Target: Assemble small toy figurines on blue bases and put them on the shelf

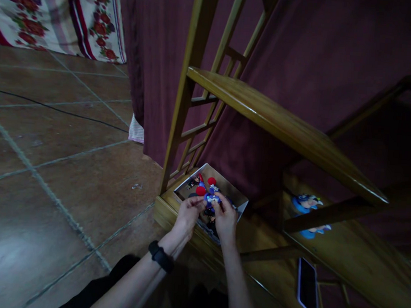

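Observation:
Both my hands meet over a shallow cardboard box (pixel 226 184) on the low wooden shelf. Between their fingertips is a small blue-and-white figurine (pixel 212 199). My left hand (pixel 187 214), with a black band (pixel 161 256) on its wrist, pinches it from the left. The fingers of my right hand (pixel 226 220) are closed on its right side. Several small toy figures lie in the box around it, among them a dark one (pixel 193 183) near the far left corner. Red discs (pixel 211 180) show beside them. My hands hide part of the contents.
A higher wooden shelf board (pixel 266 109) juts out above the box. To the right, blue-based figurines (pixel 307 203) stand on another board, and a phone (pixel 308 288) lies lower down. A purple curtain (pixel 162 74) hangs behind. A black cable (pixel 52 107) crosses the tiled floor.

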Tool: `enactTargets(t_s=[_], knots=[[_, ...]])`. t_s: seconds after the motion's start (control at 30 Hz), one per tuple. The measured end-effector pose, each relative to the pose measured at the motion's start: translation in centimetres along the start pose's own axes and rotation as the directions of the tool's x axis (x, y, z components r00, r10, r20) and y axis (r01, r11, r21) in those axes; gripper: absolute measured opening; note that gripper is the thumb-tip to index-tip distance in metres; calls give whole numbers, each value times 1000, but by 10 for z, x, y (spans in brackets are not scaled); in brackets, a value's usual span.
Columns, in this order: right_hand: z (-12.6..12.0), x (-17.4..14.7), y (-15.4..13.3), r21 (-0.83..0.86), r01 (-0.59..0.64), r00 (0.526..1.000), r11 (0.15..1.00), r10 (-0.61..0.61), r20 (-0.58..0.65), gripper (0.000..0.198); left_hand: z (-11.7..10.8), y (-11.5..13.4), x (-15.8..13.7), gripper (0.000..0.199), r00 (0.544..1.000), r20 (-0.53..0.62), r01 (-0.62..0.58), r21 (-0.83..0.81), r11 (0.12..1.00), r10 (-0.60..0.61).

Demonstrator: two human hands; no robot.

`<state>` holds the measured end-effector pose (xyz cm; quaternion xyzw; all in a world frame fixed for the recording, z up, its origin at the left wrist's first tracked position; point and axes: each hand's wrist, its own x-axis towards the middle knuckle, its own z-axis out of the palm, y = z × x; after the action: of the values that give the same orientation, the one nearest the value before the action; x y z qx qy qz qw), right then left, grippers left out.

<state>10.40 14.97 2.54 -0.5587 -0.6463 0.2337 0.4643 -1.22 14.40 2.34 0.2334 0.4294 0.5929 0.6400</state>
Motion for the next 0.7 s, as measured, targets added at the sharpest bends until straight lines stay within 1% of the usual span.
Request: enactTargets(t_s=[0.2,0.33,0.43,0.53,0.63,0.7], knots=[[-6,3,-2,39,34,990,999,-39,134,28,-15,7,8,25,991,41,125,79,989,-128],[-5,2,-1,60,41,986,997,-50,160,29,-23,7,14,24,983,75,160,124,979,-170],[-3,2,2,87,34,983,996,-49,177,31,-23,6,16,18,972,51,221,142,965,-230],[-1,5,7,199,-35,972,979,-12,234,38,-20,7,16,12,958,2,284,132,950,-287],[-1,10,11,357,-157,966,921,68,249,51,-19,8,19,10,958,-29,286,72,956,-284],[-3,13,12,429,-216,963,877,120,240,50,-18,10,22,10,960,-33,279,28,960,-278]])
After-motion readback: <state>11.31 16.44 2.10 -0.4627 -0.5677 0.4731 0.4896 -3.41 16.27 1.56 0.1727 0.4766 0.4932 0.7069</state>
